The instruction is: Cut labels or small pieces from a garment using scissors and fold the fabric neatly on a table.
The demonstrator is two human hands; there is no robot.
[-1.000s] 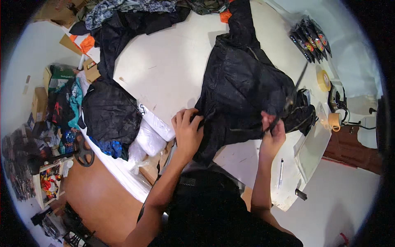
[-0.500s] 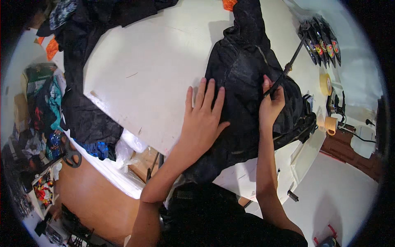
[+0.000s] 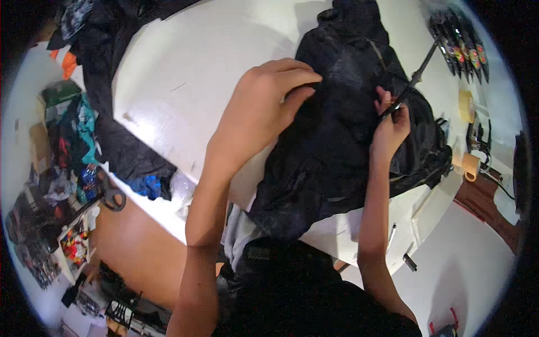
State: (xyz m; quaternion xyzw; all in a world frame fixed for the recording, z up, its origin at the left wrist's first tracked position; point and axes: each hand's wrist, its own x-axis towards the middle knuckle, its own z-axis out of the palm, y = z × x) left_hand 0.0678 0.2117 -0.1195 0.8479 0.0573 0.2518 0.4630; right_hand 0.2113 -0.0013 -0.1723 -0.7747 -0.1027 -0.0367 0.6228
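Curling at the edge of the black garment (image 3: 337, 140), your left hand (image 3: 261, 104) has fingers and thumb narrowly parted, nothing visible between them. The garment spreads right of those fingertips, beneath your right hand (image 3: 391, 126), whose fingers grip a dark, scissors-like tool (image 3: 425, 63). Should that grip slacken, the tool might snag cloth. Half a second ago, your left fingers were spread flatter.
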